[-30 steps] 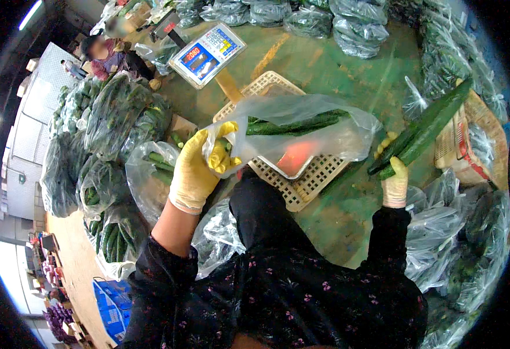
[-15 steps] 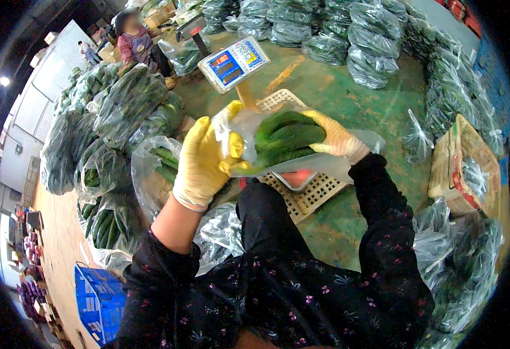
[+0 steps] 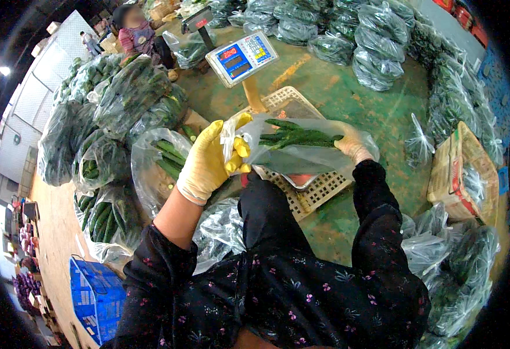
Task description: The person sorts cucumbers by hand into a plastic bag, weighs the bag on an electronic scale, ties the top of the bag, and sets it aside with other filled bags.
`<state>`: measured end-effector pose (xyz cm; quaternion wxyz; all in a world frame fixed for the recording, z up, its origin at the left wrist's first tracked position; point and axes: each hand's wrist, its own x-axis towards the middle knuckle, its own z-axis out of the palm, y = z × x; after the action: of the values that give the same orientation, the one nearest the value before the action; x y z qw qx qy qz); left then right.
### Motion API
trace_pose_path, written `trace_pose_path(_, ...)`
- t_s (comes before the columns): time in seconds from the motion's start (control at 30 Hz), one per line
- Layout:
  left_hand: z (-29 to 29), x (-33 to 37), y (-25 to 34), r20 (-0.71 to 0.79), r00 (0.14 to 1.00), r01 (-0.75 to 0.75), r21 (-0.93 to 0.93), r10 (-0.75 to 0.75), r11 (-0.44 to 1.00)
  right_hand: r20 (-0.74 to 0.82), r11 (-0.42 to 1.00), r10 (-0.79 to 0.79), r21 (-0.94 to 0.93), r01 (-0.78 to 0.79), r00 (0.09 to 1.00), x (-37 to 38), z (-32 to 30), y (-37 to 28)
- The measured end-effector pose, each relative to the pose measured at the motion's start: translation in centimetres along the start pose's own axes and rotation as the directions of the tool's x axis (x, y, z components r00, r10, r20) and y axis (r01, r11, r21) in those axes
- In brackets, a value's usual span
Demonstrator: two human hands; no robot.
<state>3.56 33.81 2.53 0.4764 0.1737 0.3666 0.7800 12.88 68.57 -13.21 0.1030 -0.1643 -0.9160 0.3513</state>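
Note:
My left hand (image 3: 208,160), in a yellow glove, is closed round the gathered end of a clear plastic bag (image 3: 307,158). The bag stretches across to my right hand (image 3: 351,142), also gloved, which lies inside its wide end. Long green cucumbers (image 3: 301,136) lie in the bag, and the right fingers grip their right-hand ends. Beneath the bag, a pale plastic crate (image 3: 319,195) sits at a scale, partly hidden. Beyond my hands stands the scale's display (image 3: 242,59) on a yellow post.
Filled bags of green vegetables (image 3: 133,93) are heaped at the left, with stacked bags (image 3: 380,46) at the far right. An open bag of cucumbers (image 3: 165,157) lies by my left arm. A crate (image 3: 464,174) stands right, a blue crate (image 3: 96,299) lower left. A person (image 3: 141,38) sits far left.
The cucumbers have gone from a bunched, blurred pile in my right hand to lying lengthwise in the bag. My right hand has moved slightly right. The scale's lit digits differ.

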Motion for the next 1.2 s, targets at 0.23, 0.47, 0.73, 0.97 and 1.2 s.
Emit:
trace_pose_path(0.23,0.7,0.9,-1.0,0.014,1.000,-0.027,0.056,0.026,0.998,0.038,0.866,-0.252,0.454,0.208,0.967,-2.2,-3.1,0.2)
trace_pose_path(0.47,0.6,1.1,-1.6,0.001,1.000,-0.029,0.022,0.029,0.999,-0.029,0.593,-0.297,0.778,0.208,0.955,-5.6,-4.9,-4.5)
trace_pose_path(0.73,1.3,1.3,-1.6,0.009,0.998,-0.055,0.009,0.055,0.998,0.016,0.522,-0.330,0.836,0.168,0.944,-5.8,-5.2,-8.0)
trace_pose_path(0.97,1.0,0.9,-1.5,0.021,0.998,-0.054,0.028,0.053,0.998,0.042,0.574,-0.337,0.801,0.170,0.941,-5.0,-4.7,-8.5)
trace_pose_path(1.2,2.3,0.0,-0.8,-0.044,0.996,-0.079,0.035,0.080,0.996,0.061,0.738,-0.319,0.642,0.207,0.946,-3.4,-3.4,-6.3)
